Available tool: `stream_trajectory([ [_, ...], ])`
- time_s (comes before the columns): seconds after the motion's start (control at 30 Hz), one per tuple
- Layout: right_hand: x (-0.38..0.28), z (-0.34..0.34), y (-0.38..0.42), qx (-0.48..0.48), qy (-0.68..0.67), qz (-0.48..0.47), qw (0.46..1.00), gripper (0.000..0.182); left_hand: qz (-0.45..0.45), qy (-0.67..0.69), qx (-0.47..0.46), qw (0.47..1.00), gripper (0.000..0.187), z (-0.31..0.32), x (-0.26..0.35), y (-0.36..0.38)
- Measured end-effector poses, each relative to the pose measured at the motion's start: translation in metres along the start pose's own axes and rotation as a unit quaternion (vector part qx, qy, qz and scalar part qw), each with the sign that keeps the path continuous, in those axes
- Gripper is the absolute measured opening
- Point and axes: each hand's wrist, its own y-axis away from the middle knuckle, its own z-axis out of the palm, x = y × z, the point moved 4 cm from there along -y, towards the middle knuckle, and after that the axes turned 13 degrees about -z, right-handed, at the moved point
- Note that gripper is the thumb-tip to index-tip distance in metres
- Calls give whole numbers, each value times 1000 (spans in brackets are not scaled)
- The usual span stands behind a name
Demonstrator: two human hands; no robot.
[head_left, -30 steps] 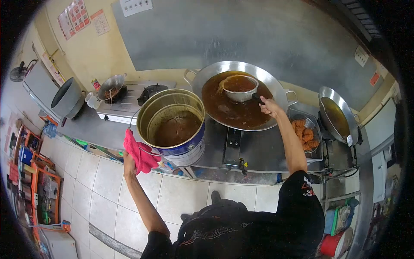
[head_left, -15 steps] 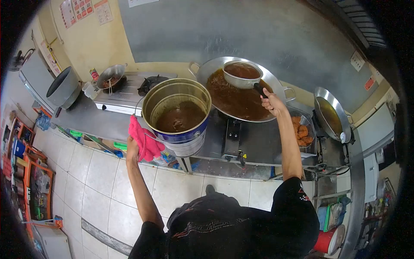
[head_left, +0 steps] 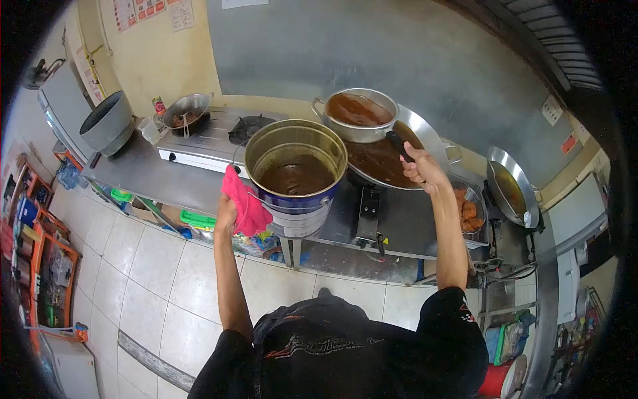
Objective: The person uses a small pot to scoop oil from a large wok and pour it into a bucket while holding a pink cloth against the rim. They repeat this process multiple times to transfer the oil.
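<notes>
My right hand (head_left: 425, 169) grips the black handle of a metal saucepan (head_left: 362, 135) filled with brown liquid. The saucepan is held above the left part of a large wok (head_left: 427, 135), which also has brown liquid in it. Closed on a pink cloth (head_left: 246, 203), my left hand (head_left: 226, 214) presses at the left side of a blue and white metal bucket (head_left: 302, 219). The bucket's mouth faces up, with brown liquid and some foam inside. Its wire handle hangs at the front, and the saucepan is just behind its right rim.
Left along the counter (head_left: 143, 183) are a gas stove (head_left: 219, 143), a small pan (head_left: 193, 103) and a grey pot (head_left: 109, 126). A basket of fried pieces (head_left: 470, 213) and a second wok (head_left: 512, 176) with oil stand at right. Orange shelving (head_left: 50, 266) is at far left.
The saucepan has risen from low over the wok and moved left toward the bucket, brimming with liquid. The view has shifted slightly; my left hand stays with the cloth at the bucket.
</notes>
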Motion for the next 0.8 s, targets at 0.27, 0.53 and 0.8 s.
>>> stream_trajectory([
  [0.27, 10, 52, 10, -39, 53, -9, 998, 39, 7, -1, 2, 1000, 17, -3, 3, 10],
  [0.53, 8, 78, 20, -47, 130, -16, 990, 41, 29, 0, 18, 999, 17, -16, -8, 0],
  [0.8, 6, 83, 15, -56, 216, -61, 973, 43, 32, -33, 13, 999, 14, -21, -9, -2],
])
